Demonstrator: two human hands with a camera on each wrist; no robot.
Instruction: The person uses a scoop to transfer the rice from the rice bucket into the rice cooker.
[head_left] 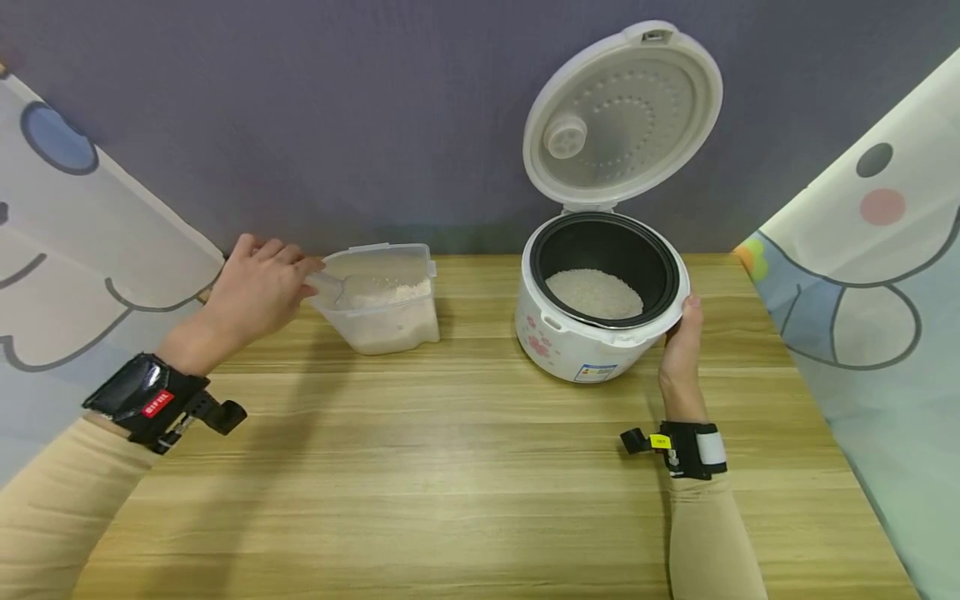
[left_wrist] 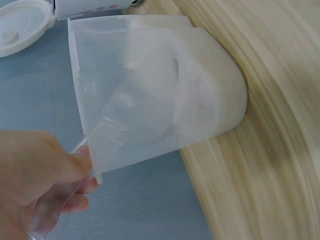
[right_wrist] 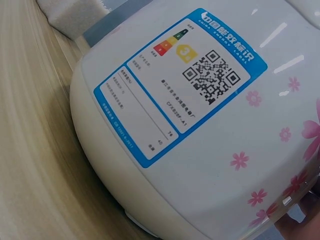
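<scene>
My left hand (head_left: 262, 279) grips the handle of a clear plastic scoop (head_left: 333, 287) at the left rim of a translucent container (head_left: 397, 321). The scoop's bowl reaches inside, among white rice grains (head_left: 412, 292). In the left wrist view, thumb and fingers (left_wrist: 80, 167) close round the clear handle, and the scoop shows faintly through the container wall (left_wrist: 110, 55). A white rice cooker (head_left: 547, 337) stands to the right with its lid (head_left: 652, 108) raised. Rice (head_left: 596, 292) lies in its dark inner pot (head_left: 577, 237). My right hand (head_left: 682, 346) holds the cooker's right side near the rim; its fingers are partly hidden.
Both vessels stand near the back of a wooden table (head_left: 420, 467), against a grey-blue backing (head_left: 337, 125). Cartoon-printed panels slope at the left (head_left: 75, 250) and right (head_left: 862, 275). An energy label (right_wrist: 180, 90) is stuck on the cooker's front.
</scene>
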